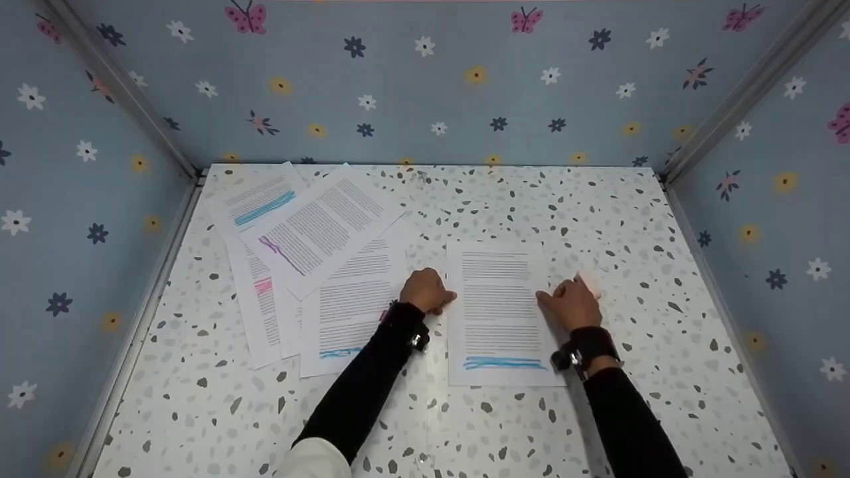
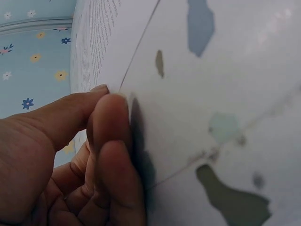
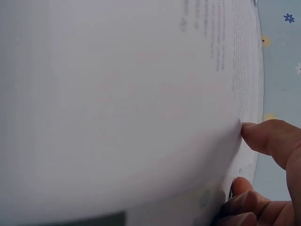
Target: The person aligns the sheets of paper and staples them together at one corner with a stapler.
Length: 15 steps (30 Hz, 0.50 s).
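A printed sheet of paper (image 1: pixel 498 312) with a blue highlighted line near its bottom lies in front of me, between both hands. My left hand (image 1: pixel 425 291) is at its left edge, fingers curled; in the left wrist view the thumb (image 2: pixel 75 110) and index fingertip meet at the paper's edge. My right hand (image 1: pixel 572 304) pinches the right edge. In the right wrist view its thumb (image 3: pixel 268 136) lies on the sheet and the other fingers curl below the edge, partly hidden. The paper bulges upward there.
Several overlapping printed sheets (image 1: pixel 325 229) with blue, purple and pink marks lie at the left of the speckled table (image 1: pixel 651 285). A small pale pink object (image 1: pixel 588 283) sits just beyond my right hand. Flower-patterned walls (image 1: pixel 425 86) enclose the back and sides.
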Available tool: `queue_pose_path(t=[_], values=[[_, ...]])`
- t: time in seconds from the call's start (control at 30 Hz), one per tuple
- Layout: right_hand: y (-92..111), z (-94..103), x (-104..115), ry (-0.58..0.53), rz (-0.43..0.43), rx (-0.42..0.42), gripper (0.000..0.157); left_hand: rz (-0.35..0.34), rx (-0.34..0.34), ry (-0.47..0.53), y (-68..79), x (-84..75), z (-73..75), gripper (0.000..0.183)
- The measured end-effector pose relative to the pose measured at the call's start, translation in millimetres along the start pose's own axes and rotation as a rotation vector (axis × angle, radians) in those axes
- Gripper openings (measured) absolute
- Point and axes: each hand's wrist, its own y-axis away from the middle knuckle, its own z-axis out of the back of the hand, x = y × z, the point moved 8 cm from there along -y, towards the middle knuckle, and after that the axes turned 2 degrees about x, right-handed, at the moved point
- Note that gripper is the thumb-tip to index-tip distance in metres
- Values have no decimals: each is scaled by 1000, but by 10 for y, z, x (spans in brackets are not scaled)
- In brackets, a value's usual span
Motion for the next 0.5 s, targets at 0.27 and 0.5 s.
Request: queue_pose_path(t=[0.27, 0.5], values=[[-49, -1, -45, -42, -54, 53, 43, 9, 34, 79, 0, 34, 27, 27], [-23, 89, 7, -185, -88, 85, 48, -93, -116, 124, 94, 43, 522, 25]])
